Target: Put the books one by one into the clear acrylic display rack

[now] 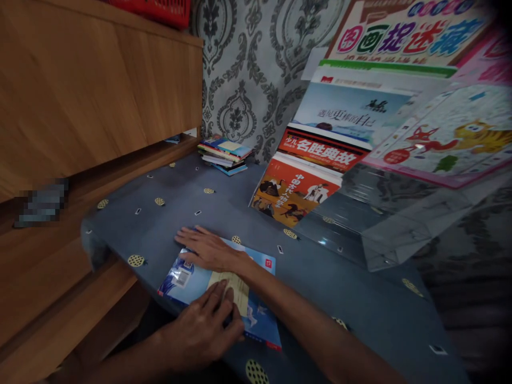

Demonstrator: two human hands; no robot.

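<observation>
A blue book [262,272] lies on the cloth-covered table, its cover showing a pale yellow panel and a white barcode label. My right hand [212,249] rests across the far left part of the cover, palm down and fingers stretched out. At the near edge, my left hand [208,322] has bent fingers close together on the cover and its thumb by the edge. It seems to grip the book there; the underside is hidden. The right forearm crosses over the book's right part.
A clear display rack [394,240] with several upright books [298,186] stands on the right. A small stack of books [226,152] sits at the back by the patterned wall. A wooden cabinet [100,90] borders the grey pineapple-print tablecloth [180,208] on the left; a red basket [160,10] is above.
</observation>
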